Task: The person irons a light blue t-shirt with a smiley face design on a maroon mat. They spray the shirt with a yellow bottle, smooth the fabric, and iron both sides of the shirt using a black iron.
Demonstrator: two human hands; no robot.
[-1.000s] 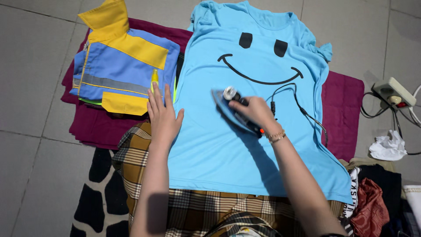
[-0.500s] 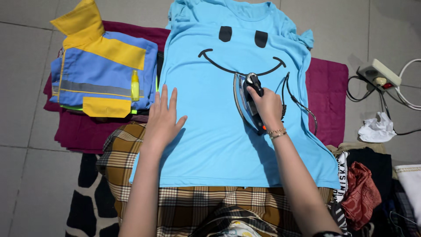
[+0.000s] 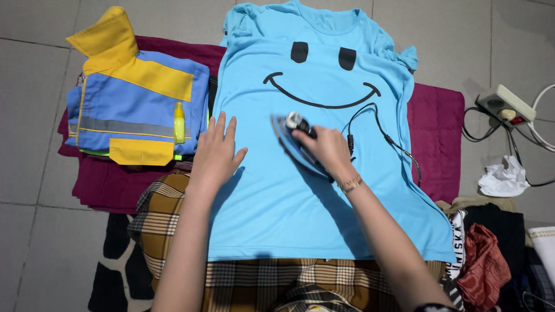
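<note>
A light blue T-shirt (image 3: 289,208) with a black smiling face lies flat on a maroon cloth (image 3: 439,133) on the tiled floor. My right hand (image 3: 325,147) grips the handle of a blue clothes iron (image 3: 292,134) that rests on the shirt's middle, just below the printed mouth. The iron's black cord (image 3: 381,136) loops across the shirt to the right. My left hand (image 3: 215,151) lies flat with fingers spread on the shirt's left side, pressing the fabric down.
A folded blue and yellow garment (image 3: 130,98) with a small yellow bottle (image 3: 180,122) lies at the left. A brown plaid cloth (image 3: 167,231) sits under the shirt's hem. A white power strip (image 3: 506,107), crumpled white paper (image 3: 504,178) and piled clothes (image 3: 491,254) are at the right.
The iron and my right hand have slid left and slightly down across the shirt from beside the mouth's right end. My left hand stays flat on the left side.
</note>
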